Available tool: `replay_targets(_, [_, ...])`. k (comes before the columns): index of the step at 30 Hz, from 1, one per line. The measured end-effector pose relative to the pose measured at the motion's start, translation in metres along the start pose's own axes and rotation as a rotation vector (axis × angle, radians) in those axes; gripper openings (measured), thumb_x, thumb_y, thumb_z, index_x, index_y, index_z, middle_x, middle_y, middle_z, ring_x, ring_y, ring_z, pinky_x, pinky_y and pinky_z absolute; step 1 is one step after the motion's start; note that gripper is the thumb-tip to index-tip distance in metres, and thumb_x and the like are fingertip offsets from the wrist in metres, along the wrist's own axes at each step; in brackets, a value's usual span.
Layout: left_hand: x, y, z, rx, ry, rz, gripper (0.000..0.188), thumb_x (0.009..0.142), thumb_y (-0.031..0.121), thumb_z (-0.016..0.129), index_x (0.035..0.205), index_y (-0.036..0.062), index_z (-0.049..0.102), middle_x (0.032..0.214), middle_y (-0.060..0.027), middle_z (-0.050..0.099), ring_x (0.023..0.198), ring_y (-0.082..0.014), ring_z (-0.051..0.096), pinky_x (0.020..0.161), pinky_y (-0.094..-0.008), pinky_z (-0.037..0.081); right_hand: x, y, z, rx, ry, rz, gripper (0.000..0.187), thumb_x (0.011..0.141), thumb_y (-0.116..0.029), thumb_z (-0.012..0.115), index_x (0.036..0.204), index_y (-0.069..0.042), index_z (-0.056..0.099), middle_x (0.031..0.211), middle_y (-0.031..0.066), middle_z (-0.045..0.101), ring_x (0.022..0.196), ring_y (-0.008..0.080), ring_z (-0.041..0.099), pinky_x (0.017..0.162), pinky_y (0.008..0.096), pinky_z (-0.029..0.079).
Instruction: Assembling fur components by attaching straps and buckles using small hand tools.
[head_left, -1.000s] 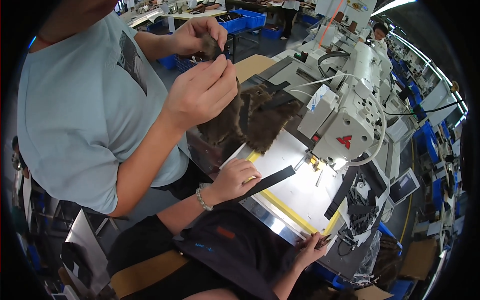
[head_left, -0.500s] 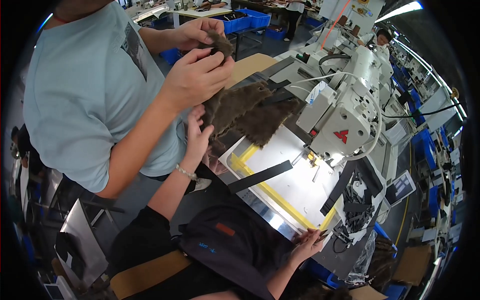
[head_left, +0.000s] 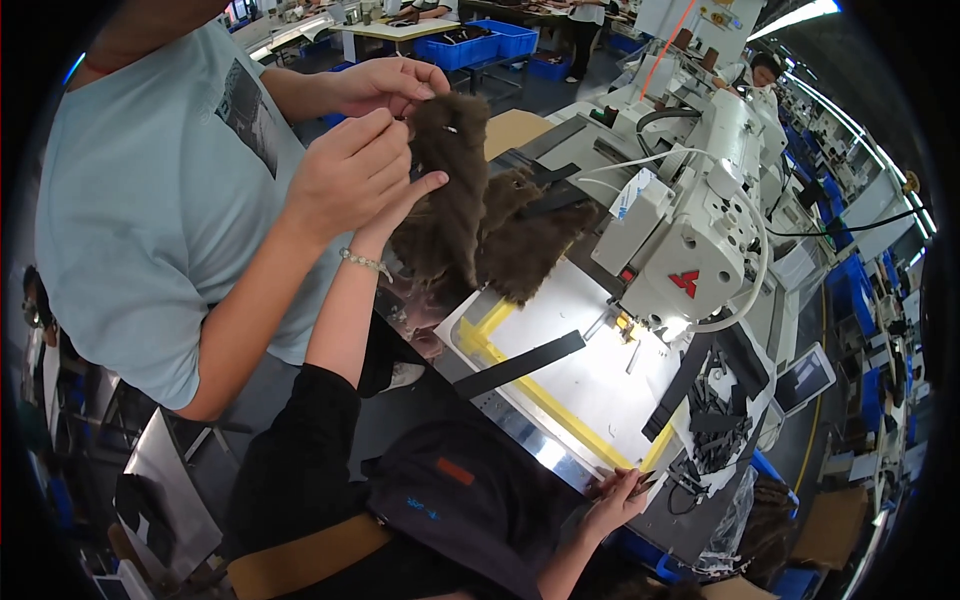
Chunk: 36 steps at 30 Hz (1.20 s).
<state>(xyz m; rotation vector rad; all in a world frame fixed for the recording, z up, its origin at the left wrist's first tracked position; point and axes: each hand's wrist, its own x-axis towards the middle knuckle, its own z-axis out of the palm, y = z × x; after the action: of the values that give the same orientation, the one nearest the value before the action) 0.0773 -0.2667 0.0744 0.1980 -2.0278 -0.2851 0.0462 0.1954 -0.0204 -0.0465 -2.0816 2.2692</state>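
Note:
My left hand, with a beaded bracelet at its wrist, is raised beside a co-worker's hands. Its thumb stretches out across the front of a brown fur piece, and its fingers are mostly hidden by the co-worker's near hand. The co-worker's far hand pinches the top of that fur piece. Low on the right, my right hand is closed around a small dark pointed tool at the table's near edge. More brown fur pieces lie on the table behind the hands.
A white sewing machine stands over a lit white plate edged with yellow tape. A black strip crosses the plate's near edge. Black scraps lie to the right. A dark backpack-like fabric piece rests before me. The co-worker stands close at left.
My left hand has risen, its thumb now stretched out. The co-worker's hands have shifted left, and the fur piece now hangs upright in clear view. My right hand has barely moved.

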Motion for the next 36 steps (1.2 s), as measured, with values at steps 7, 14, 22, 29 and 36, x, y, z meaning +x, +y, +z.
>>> replay_targets(7, [0.002, -0.017, 0.031, -0.674, -0.075, -0.616, 0.081, 0.069, 0.030, 0.080, 0.123, -0.0009, 0.029, 0.119, -0.0164, 0.046, 0.115, -0.0215, 0.044, 0.100, -0.0322, 0.034, 0.000, -0.001, 0.002, -0.004, -0.003, -0.022, 0.029, 0.095, -0.026, 0.048, 0.078, -0.003, 0.050, 0.052, 0.0007, 0.043, 0.038, 0.0078, 0.039, 0.035, 0.0208, 0.033])
replay_targets(14, [-0.034, -0.013, 0.027, 0.250, -0.586, -0.505, 0.077, 0.058, 0.047, 0.076, 0.118, 0.0059, 0.052, 0.112, -0.0130, 0.057, 0.103, -0.0333, 0.054, 0.086, -0.0389, 0.043, -0.001, -0.008, 0.006, 0.012, 0.005, 0.031, 0.029, 0.094, -0.025, 0.050, 0.078, -0.001, 0.049, 0.055, -0.0002, 0.043, 0.048, 0.0056, 0.040, 0.043, 0.0197, 0.029])
replay_targets(22, [-0.013, 0.054, -0.013, -0.304, -0.830, -0.402, 0.047, 0.069, 0.008, 0.072, 0.113, 0.0039, 0.054, 0.072, -0.0077, 0.057, 0.072, -0.0144, 0.057, 0.074, -0.0220, 0.043, 0.000, -0.008, 0.006, -0.003, -0.014, 0.095, 0.033, 0.096, -0.026, 0.045, 0.078, 0.000, 0.054, 0.059, 0.0020, 0.049, 0.047, 0.0057, 0.040, 0.044, 0.0185, 0.028])
replay_targets(29, [0.007, 0.204, -0.035, -1.166, -1.034, -0.411, 0.035, 0.076, -0.014, 0.059, 0.107, 0.0000, 0.055, 0.106, -0.0076, 0.056, 0.104, -0.0156, 0.054, 0.088, -0.0270, 0.044, -0.017, -0.052, 0.037, 0.433, -0.566, 0.085, 0.057, 0.088, -0.047, 0.052, 0.108, 0.006, 0.052, 0.097, 0.0133, 0.059, 0.046, 0.0021, 0.039, 0.039, 0.0161, 0.025])
replay_targets(36, [-0.062, 0.233, 0.030, -1.479, -0.913, -0.672, 0.029, 0.080, -0.013, 0.053, 0.105, 0.0015, 0.051, 0.103, -0.0041, 0.047, 0.095, -0.0087, 0.051, 0.081, -0.0226, 0.044, -0.002, -0.061, 0.053, 0.408, -0.227, 0.167, 0.042, 0.072, 0.003, 0.065, 0.111, 0.007, 0.051, 0.107, 0.0140, 0.058, 0.097, 0.0164, 0.055, 0.085, 0.0271, 0.043])
